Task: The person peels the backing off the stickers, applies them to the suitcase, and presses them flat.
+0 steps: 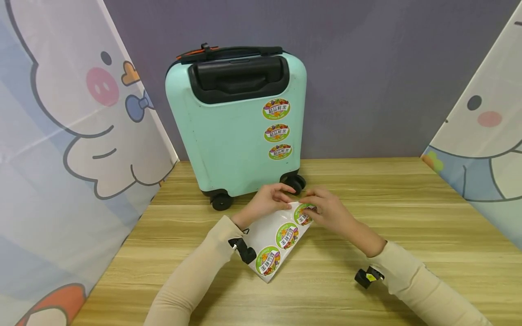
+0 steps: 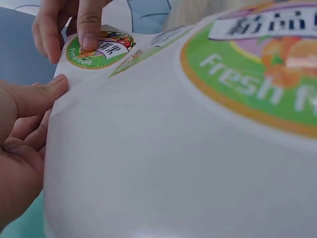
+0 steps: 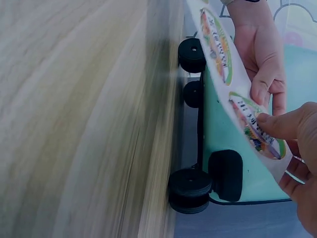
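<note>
A white sticker sheet [image 1: 261, 231] with several oval fruit stickers down one side is held up over the table. My left hand [image 1: 270, 203] pinches its upper edge, thumb on the face and fingers behind, as the left wrist view shows. At the corner, my right hand [image 1: 326, 210] grips the sheet, its thumb pressing on the end sticker [image 3: 250, 124]. That sticker lies flat on the backing as far as I can see. Just beyond both hands stands a mint-green suitcase [image 1: 232, 145], with three matching stickers [image 1: 276, 133] in a column on its right side.
The suitcase stands on a wood-grain table [image 1: 367, 181] on black wheels [image 1: 221, 201], its black handle [image 1: 240, 77] at the top. A grey wall [image 1: 367, 81] rises behind it. Cartoon-printed cloths [image 1: 81, 90] flank the table. Small black cameras [image 1: 244, 251] are strapped at both wrists.
</note>
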{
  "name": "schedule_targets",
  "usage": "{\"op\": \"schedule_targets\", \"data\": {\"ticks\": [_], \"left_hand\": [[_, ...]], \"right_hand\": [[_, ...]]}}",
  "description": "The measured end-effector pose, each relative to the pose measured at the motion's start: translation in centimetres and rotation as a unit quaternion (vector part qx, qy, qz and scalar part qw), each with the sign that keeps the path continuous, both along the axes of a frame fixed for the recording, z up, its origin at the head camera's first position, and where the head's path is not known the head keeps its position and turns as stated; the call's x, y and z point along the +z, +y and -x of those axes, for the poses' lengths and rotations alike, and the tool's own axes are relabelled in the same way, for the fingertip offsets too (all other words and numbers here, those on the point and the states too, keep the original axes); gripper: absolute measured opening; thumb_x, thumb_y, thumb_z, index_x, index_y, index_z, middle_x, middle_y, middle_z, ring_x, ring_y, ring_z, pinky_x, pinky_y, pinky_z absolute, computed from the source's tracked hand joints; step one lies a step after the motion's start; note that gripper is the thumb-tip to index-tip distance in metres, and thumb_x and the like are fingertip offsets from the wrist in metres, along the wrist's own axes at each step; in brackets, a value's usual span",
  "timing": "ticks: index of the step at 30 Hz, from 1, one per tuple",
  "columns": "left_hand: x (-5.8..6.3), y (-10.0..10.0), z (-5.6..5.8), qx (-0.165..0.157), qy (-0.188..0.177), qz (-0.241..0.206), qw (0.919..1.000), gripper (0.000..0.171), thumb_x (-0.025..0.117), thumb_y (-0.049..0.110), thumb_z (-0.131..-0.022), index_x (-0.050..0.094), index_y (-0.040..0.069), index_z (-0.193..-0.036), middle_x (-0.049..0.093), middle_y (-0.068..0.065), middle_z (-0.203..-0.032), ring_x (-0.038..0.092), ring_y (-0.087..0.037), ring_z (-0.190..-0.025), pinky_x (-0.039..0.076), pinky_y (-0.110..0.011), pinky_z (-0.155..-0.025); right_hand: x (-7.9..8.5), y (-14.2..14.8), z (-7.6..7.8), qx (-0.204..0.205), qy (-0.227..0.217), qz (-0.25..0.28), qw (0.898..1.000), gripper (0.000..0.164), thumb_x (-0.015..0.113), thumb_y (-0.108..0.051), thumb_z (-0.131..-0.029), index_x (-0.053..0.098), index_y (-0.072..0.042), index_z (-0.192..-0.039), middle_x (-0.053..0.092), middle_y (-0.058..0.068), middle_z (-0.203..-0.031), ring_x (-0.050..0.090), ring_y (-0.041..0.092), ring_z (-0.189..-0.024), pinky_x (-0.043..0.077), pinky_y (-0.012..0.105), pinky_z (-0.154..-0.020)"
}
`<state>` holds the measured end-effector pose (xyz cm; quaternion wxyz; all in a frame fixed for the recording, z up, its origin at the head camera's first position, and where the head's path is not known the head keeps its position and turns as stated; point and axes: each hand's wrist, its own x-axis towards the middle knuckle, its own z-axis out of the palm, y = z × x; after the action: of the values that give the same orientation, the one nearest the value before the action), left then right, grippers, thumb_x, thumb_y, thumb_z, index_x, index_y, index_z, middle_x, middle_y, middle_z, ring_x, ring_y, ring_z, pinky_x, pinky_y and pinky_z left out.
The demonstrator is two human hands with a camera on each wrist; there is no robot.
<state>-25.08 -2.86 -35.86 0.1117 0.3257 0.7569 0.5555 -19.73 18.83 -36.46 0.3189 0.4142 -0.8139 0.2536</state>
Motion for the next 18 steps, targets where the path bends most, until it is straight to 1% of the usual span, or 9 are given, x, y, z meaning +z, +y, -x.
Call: {"op": "schedule_targets", "data": {"ticks": [2,7,9,12,13,15,18], "left_hand": [[-0.07,-0.04,-0.01,-0.012,-0.028,-0.01,0.9995,0.039,0.069,-0.012,-0.086,0.06,-0.008,-0.124,0.073,-0.021,-0.096,0.069,-0.013,-0.08,0.053,-0.022,-0.066],[-0.46,-0.04,-0.07,-0.037,-0.081,-0.03,0.9956,0.044,0.064,-0.013,-0.089,0.053,-0.008,-0.132,0.072,-0.022,-0.102,0.069,-0.012,-0.084,0.053,-0.023,-0.068],[-0.58,-0.07,-0.12,-0.038,-0.096,-0.034,0.9941,0.046,0.063,-0.013,-0.09,0.051,-0.007,-0.134,0.072,-0.02,-0.102,0.068,-0.012,-0.085,0.053,-0.023,-0.069],[-0.57,-0.22,-0.25,-0.039,-0.128,-0.042,0.9902,0.047,0.061,-0.012,-0.092,0.049,-0.004,-0.137,0.073,-0.016,-0.101,0.068,-0.013,-0.088,0.053,-0.024,-0.071],[-0.54,-0.26,-0.3,-0.041,-0.141,-0.047,0.9881,0.047,0.06,-0.011,-0.092,0.048,-0.004,-0.137,0.073,-0.014,-0.101,0.068,-0.014,-0.089,0.053,-0.024,-0.072],[-0.46,-0.35,-0.37,-0.045,-0.17,-0.06,0.9826,0.047,0.058,-0.012,-0.093,0.047,-0.002,-0.138,0.073,-0.011,-0.099,0.067,-0.015,-0.09,0.053,-0.024,-0.074],[-0.43,-0.42,-0.37,-0.053,-0.208,-0.079,0.9735,0.048,0.056,-0.014,-0.093,0.047,0.001,-0.137,0.072,-0.007,-0.095,0.067,-0.016,-0.09,0.054,-0.025,-0.075]], "right_hand": [[-0.04,0.06,0.02,-0.001,0.006,0.0,1.0,0.032,0.088,0.009,-0.063,0.075,0.003,-0.092,0.061,0.011,-0.094,0.053,0.019,-0.076,0.047,0.025,-0.057],[-0.04,0.25,0.05,0.001,0.006,-0.009,1.0,0.032,0.09,0.001,-0.064,0.076,0.002,-0.093,0.063,0.01,-0.096,0.053,0.021,-0.084,0.047,0.029,-0.063],[-0.04,0.37,0.12,0.009,0.009,-0.017,1.0,0.034,0.09,-0.001,-0.064,0.076,0.002,-0.095,0.064,0.01,-0.097,0.053,0.023,-0.087,0.046,0.032,-0.066],[-0.04,0.57,0.32,0.031,0.018,-0.025,0.999,0.037,0.089,-0.006,-0.065,0.075,0.003,-0.098,0.065,0.011,-0.098,0.053,0.025,-0.089,0.047,0.034,-0.068],[-0.04,0.6,0.41,0.04,0.022,-0.026,0.999,0.036,0.088,-0.009,-0.069,0.075,0.003,-0.099,0.065,0.011,-0.099,0.053,0.025,-0.089,0.046,0.035,-0.068],[-0.1,0.64,0.61,0.059,0.033,-0.025,0.997,0.033,0.083,-0.021,-0.079,0.074,0.003,-0.1,0.065,0.011,-0.099,0.053,0.025,-0.089,0.046,0.034,-0.069],[-0.26,0.57,0.91,0.083,0.053,-0.019,0.995,0.038,0.066,-0.033,-0.094,0.074,0.003,-0.1,0.065,0.011,-0.098,0.054,0.024,-0.086,0.046,0.033,-0.068]]}}
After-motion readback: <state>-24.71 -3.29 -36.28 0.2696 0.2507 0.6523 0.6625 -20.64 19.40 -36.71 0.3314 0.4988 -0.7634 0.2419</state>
